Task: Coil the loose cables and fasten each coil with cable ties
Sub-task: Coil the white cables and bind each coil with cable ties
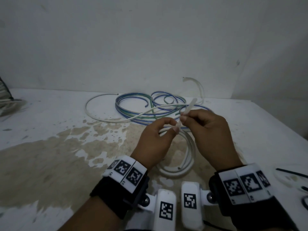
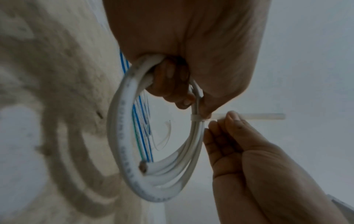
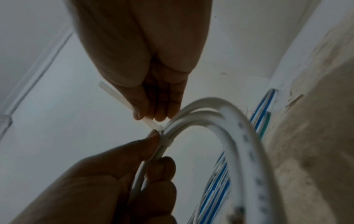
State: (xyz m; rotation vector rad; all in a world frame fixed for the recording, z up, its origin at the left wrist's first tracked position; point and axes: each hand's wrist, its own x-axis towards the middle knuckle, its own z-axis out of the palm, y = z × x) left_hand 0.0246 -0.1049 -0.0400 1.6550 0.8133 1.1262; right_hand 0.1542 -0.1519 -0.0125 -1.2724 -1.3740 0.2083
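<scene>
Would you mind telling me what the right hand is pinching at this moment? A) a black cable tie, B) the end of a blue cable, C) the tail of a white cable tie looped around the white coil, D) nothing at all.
C: the right hand pinches the tail of the white cable tie, whose band already wraps the white coil that the left hand holds.

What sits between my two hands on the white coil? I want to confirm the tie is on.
In both wrist views, a cable tie wraps the white coil between the left hand and right hand.
</scene>
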